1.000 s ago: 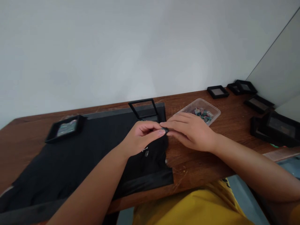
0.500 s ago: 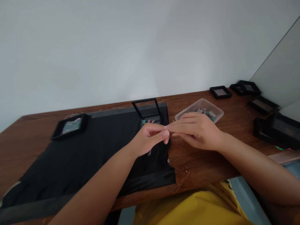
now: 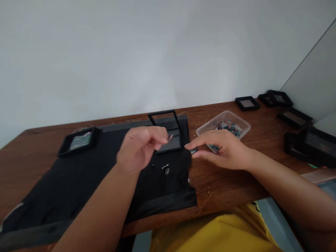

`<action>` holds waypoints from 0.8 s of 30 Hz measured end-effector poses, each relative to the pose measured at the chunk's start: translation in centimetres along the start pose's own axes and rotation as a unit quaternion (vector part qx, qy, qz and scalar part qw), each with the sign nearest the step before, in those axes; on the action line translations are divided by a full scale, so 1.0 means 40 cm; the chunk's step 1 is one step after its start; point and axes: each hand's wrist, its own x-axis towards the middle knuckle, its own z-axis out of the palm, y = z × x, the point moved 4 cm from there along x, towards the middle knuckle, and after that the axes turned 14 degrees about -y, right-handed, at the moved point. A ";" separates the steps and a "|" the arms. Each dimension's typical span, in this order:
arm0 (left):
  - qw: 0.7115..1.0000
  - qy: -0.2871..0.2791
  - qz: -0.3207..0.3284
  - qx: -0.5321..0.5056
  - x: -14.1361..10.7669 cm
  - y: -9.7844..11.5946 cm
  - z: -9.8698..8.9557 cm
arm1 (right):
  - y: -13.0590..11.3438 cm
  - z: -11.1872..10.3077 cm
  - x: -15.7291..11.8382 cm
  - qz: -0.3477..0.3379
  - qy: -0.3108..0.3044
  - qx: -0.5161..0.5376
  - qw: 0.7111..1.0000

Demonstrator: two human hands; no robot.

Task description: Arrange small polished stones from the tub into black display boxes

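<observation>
My left hand (image 3: 143, 145), slightly blurred, is closed above the black mat, its fingertips over the left side of an open black case (image 3: 172, 141); what they hold, if anything, is hidden. Between thumb and fingers, my right hand (image 3: 223, 148) pinches a small dark shiny piece (image 3: 193, 150) at the mat's right edge. A small pinkish piece (image 3: 170, 137) shows in or over the case. Just behind my right hand stands a clear plastic tub (image 3: 245, 129) of small coloured pieces. Several tiny bits, one a clear piece (image 3: 167, 171), lie on the mat in front of the case.
The black mat (image 3: 91, 182) covers much of the wooden table (image 3: 223, 185). On its left lies a black box (image 3: 78, 141) with pale green contents. Further black boxes (image 3: 247, 103) stand at the back right, more (image 3: 319, 143) at the right edge. A wall rises behind.
My hands, which were together, have parted. The left one has moved left over the mat, uncovering the case and bits. My right hand's fingers have spread around the dark piece.
</observation>
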 end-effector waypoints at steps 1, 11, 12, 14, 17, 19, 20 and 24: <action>1.000 0.028 0.004 -0.009 -0.001 0.005 -0.015 | -0.003 0.002 0.001 -0.004 0.000 0.003 1.000; 0.983 -0.060 -0.114 0.130 0.002 -0.031 0.011 | 0.015 0.000 0.007 -0.010 0.025 -0.163 0.986; 0.978 -0.093 -0.108 0.152 0.000 -0.029 0.031 | 0.016 -0.009 0.006 -0.001 0.044 -0.178 0.983; 0.960 -0.182 -0.085 0.193 -0.007 -0.030 0.084 | 0.012 -0.030 0.002 0.013 0.100 -0.198 0.975; 0.911 -0.316 -0.037 0.263 -0.029 -0.048 0.178 | 0.006 -0.053 -0.006 0.040 0.165 -0.213 0.962; 0.873 -0.368 -0.023 0.320 -0.044 -0.069 0.224 | 0.009 -0.057 -0.010 0.061 0.179 -0.216 0.958; 0.859 -0.383 -0.016 0.339 -0.050 -0.078 0.240 | 0.012 -0.056 -0.012 0.071 0.181 -0.217 0.957; 0.834 -0.397 0.000 0.382 -0.061 -0.099 0.261 | 0.023 -0.044 -0.016 0.076 0.181 -0.212 0.957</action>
